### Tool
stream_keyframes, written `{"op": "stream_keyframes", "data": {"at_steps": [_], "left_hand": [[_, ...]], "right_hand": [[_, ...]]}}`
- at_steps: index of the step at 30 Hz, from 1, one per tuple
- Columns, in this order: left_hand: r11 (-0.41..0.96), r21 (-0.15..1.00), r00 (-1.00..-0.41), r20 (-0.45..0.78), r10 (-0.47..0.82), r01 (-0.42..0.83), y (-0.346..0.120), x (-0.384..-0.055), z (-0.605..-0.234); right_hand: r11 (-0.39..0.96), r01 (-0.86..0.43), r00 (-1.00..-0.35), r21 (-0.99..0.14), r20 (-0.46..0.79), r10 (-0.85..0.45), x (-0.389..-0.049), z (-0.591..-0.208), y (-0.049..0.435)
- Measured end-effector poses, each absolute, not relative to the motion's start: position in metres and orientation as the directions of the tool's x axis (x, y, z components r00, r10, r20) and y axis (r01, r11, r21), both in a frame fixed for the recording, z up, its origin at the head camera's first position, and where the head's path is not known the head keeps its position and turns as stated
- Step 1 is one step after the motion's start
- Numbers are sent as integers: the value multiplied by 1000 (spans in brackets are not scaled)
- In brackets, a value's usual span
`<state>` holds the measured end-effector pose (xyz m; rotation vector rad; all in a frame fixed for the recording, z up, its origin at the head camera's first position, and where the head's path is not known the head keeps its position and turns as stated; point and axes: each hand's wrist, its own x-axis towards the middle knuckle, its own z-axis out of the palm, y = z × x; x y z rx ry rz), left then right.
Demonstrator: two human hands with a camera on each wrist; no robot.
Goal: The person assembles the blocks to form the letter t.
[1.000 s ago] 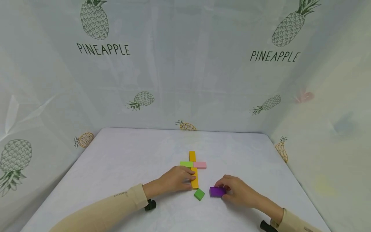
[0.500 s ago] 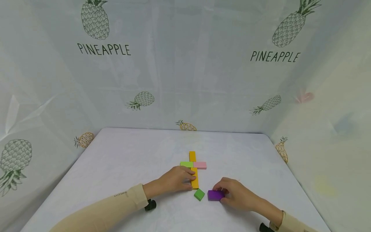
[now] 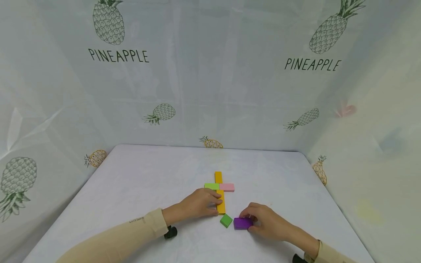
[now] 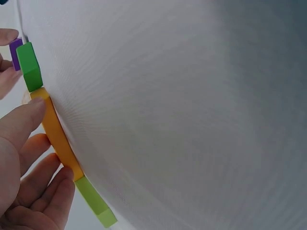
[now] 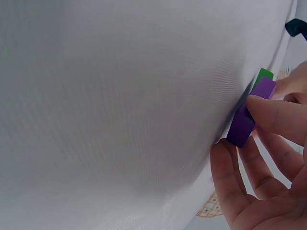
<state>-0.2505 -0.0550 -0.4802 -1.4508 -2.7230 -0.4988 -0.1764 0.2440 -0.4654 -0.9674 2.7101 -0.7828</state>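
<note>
My left hand [image 3: 200, 202] holds the long orange block [image 3: 222, 208], which lies on the table; in the left wrist view the thumb is at one end of this block [image 4: 61, 139] and fingers at the other. Beyond it, a light green block [image 3: 211, 186] and a pink block [image 3: 227, 187] form a crossbar, with another orange block [image 3: 218, 177] above. A green block [image 3: 226, 220] sits askew by the long block's near end. To its right, my right hand [image 3: 268, 221] pinches a purple block [image 3: 241, 224] between thumb and fingers, its left end close to the green one.
The white table [image 3: 158, 171] is bounded behind by a hanging pineapple-print cloth [image 3: 210, 80], which also drapes along both sides. A dark wrist-camera piece [image 3: 170, 232] sticks out under the left cuff.
My right hand has slid the purple block left and toward me, nearer the green block. The left hand and the other blocks stay in place.
</note>
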Motion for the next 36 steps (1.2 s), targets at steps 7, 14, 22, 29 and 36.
{"op": "stream_keyframes", "data": {"at_steps": [7,14,22,29,36], "left_hand": [[521,268,-571,162,805,810,-55,-250,-480],[524,274,-574,155,804,807,-55,-250,-480],[519,283,-573,157,804,806,-55,-252,-481],[519,296,-576,152,803,802,-55,-252,-481],[519,287,-574,155,804,805,-54,-252,-481]], "right_hand": [[663,-546,-780,-512,21,-626,-176,-467,244],[661,-561,-773,-498,31,-633,-176,-469,243],[654,-580,-763,-485,42,-645,-175,-468,241],[658,-579,-765,-483,40,-643,-175,-469,240],[666,-577,-769,-473,41,-638,-176,-471,241]]}}
